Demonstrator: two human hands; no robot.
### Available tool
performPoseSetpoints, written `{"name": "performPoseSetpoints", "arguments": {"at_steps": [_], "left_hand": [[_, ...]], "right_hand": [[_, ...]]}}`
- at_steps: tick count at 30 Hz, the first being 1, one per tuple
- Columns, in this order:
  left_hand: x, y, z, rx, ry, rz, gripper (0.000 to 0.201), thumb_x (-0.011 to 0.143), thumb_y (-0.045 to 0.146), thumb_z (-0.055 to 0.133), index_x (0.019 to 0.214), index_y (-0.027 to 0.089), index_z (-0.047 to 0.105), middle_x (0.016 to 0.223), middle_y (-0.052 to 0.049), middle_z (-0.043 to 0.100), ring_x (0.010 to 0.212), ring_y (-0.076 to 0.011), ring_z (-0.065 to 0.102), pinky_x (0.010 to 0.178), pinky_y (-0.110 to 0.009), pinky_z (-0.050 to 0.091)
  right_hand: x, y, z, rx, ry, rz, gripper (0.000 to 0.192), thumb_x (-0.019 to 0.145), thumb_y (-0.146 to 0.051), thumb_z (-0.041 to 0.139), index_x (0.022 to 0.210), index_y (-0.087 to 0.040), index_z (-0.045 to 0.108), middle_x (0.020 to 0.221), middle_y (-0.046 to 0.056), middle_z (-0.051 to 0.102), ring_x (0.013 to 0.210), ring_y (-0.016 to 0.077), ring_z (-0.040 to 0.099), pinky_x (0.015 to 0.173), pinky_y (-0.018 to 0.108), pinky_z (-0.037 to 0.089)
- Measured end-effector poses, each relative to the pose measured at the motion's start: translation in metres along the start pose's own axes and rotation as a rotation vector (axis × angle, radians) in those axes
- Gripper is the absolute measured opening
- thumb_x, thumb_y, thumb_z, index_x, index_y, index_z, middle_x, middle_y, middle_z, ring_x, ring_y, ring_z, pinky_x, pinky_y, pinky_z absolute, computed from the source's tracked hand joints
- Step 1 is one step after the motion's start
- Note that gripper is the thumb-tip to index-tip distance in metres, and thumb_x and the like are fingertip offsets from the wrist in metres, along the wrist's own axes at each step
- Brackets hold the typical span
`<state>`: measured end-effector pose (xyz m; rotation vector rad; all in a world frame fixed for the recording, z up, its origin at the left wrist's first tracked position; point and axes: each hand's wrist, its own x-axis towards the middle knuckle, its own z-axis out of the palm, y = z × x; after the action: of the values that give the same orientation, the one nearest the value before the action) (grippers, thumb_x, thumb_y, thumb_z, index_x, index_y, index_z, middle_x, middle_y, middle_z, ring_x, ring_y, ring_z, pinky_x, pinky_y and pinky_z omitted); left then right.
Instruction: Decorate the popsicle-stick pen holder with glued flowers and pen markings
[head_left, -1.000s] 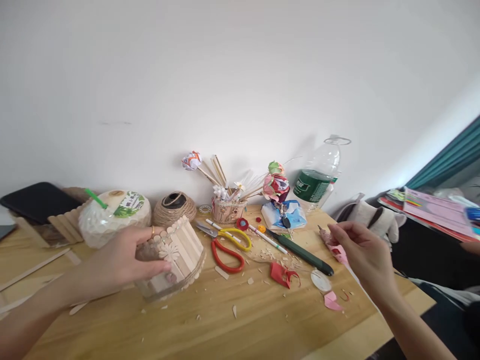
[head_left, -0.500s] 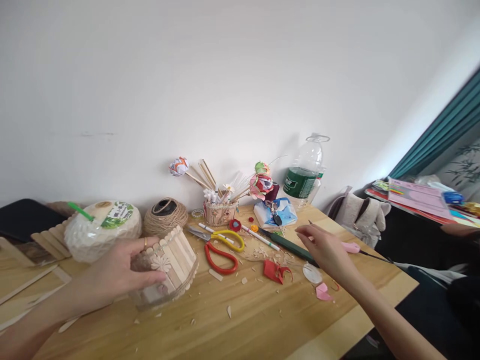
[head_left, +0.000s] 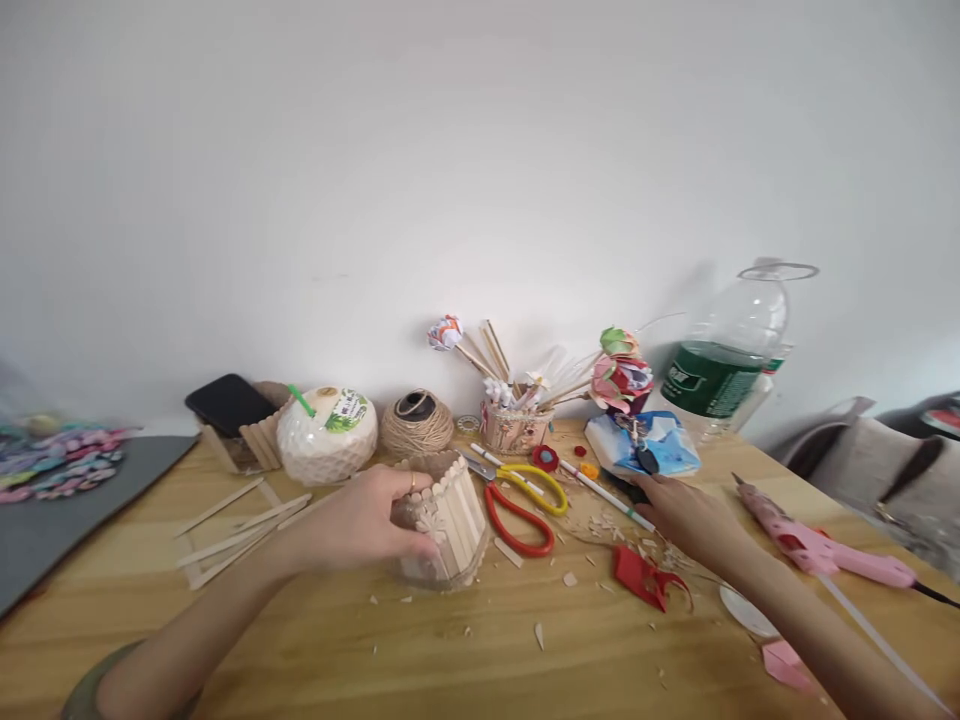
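My left hand [head_left: 364, 515] grips a glass jar clad in upright wooden craft sticks [head_left: 450, 515] from its left side, thumb and fingers on the rim; the jar stands on the wooden table [head_left: 450, 660]. My right hand [head_left: 682, 512] lies palm down right of the red-and-yellow scissors [head_left: 525, 498]. Its fingertips touch the end of a dark green tool [head_left: 625, 487], which is mostly hidden under the hand. A pink glue gun [head_left: 817, 548] lies on the table right of that hand, apart from it.
Along the wall stand a phone [head_left: 229, 402] on a stick stand, a coconut drink [head_left: 328, 440], a twine ball [head_left: 416, 425], a holder of paper flowers [head_left: 517, 425], a tissue pack [head_left: 649, 445] and a water bottle [head_left: 720, 370]. Loose craft sticks [head_left: 240, 520] and a red paper scrap [head_left: 641, 580] lie around.
My right hand has set the pink glue gun down and moved left to the green tool. The view has swung left. My left hand stays on the jar.
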<state>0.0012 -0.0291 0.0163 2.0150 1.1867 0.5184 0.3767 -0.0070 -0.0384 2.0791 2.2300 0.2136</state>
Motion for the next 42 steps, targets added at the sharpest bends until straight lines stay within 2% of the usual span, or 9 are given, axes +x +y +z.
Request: {"name": "performPoseSetpoints", "arguments": {"at_steps": [5,7,10,13,16,20,26,31,42], "left_hand": [[0.004,-0.006,-0.003,-0.123,-0.091,0.041,0.029,0.066,0.033,0.069,0.088,0.014,0.064,0.087,-0.001,0.069,0.082,-0.0208,0.061,0.069,-0.024,0.047],[0.005,-0.008,-0.004,-0.137,-0.078,0.061,0.029,0.066,0.033,0.07,0.088,0.015,0.064,0.087,0.0,0.069,0.082,-0.0206,0.061,0.069,-0.024,0.047],[0.006,-0.009,-0.004,-0.125,-0.046,0.073,0.029,0.065,0.034,0.071,0.084,0.014,0.065,0.083,0.0,0.068,0.08,-0.0204,0.06,0.068,-0.024,0.046],[0.005,-0.008,-0.004,-0.116,-0.01,0.071,0.027,0.065,0.035,0.07,0.082,0.013,0.066,0.078,0.0,0.068,0.077,-0.0203,0.061,0.067,-0.025,0.046],[0.005,-0.007,-0.001,-0.117,0.032,0.067,0.027,0.067,0.034,0.067,0.085,0.014,0.066,0.081,-0.001,0.069,0.078,-0.0207,0.062,0.068,-0.026,0.047],[0.006,-0.005,0.01,-0.19,0.146,0.056,0.029,0.069,0.034,0.067,0.089,0.014,0.067,0.084,-0.004,0.071,0.08,-0.0225,0.064,0.07,-0.028,0.049],[0.007,-0.002,0.028,-0.25,0.254,0.077,0.03,0.073,0.038,0.065,0.092,0.015,0.066,0.09,-0.004,0.072,0.086,-0.0229,0.064,0.076,-0.028,0.049],[0.001,0.008,0.032,-0.243,0.352,0.154,0.025,0.077,0.033,0.062,0.088,0.012,0.067,0.087,-0.007,0.072,0.083,-0.0234,0.065,0.076,-0.03,0.05],[-0.008,0.023,0.037,-0.334,0.414,0.323,0.014,0.078,0.025,0.062,0.082,0.015,0.07,0.069,-0.002,0.071,0.061,-0.0149,0.063,0.058,-0.022,0.05]], "right_hand": [[-0.006,0.006,-0.007,-0.06,0.094,-0.047,0.035,0.089,-0.025,0.039,0.118,-0.014,0.055,0.105,0.014,0.064,0.081,0.0276,0.067,0.067,0.035,0.05],[-0.013,0.002,-0.013,-0.041,0.203,-0.083,0.039,0.09,-0.026,0.033,0.122,-0.012,0.051,0.108,0.015,0.062,0.079,0.0269,0.067,0.066,0.036,0.051],[-0.029,-0.016,-0.029,0.095,0.467,-0.24,0.038,0.092,-0.028,0.029,0.117,-0.013,0.052,0.102,0.014,0.064,0.073,0.0231,0.067,0.06,0.031,0.052],[-0.046,-0.047,-0.05,0.241,0.549,-0.377,0.031,0.092,-0.027,0.031,0.116,-0.018,0.049,0.101,0.012,0.063,0.082,0.0214,0.066,0.062,0.027,0.053],[-0.057,-0.079,-0.073,0.325,0.569,-0.476,0.03,0.094,-0.028,0.031,0.12,-0.019,0.044,0.108,0.014,0.06,0.092,0.021,0.064,0.071,0.029,0.054],[-0.061,-0.112,-0.094,0.437,0.529,-0.534,0.024,0.095,-0.03,0.031,0.112,-0.023,0.046,0.101,0.009,0.064,0.087,0.0198,0.066,0.063,0.027,0.055],[-0.063,-0.146,-0.086,0.428,0.347,-0.567,0.023,0.093,-0.02,0.032,0.113,-0.02,0.044,0.084,0.004,0.069,0.061,0.0205,0.068,0.047,0.03,0.053],[-0.065,-0.154,-0.07,0.372,0.369,-0.547,0.03,0.091,-0.017,0.033,0.12,-0.022,0.04,0.078,0.003,0.066,0.052,0.0204,0.065,0.041,0.028,0.048],[-0.068,-0.152,-0.071,0.373,0.406,-0.598,0.043,0.083,-0.007,0.031,0.124,-0.021,0.035,0.087,0.006,0.066,0.064,0.0208,0.066,0.047,0.029,0.054]]}}
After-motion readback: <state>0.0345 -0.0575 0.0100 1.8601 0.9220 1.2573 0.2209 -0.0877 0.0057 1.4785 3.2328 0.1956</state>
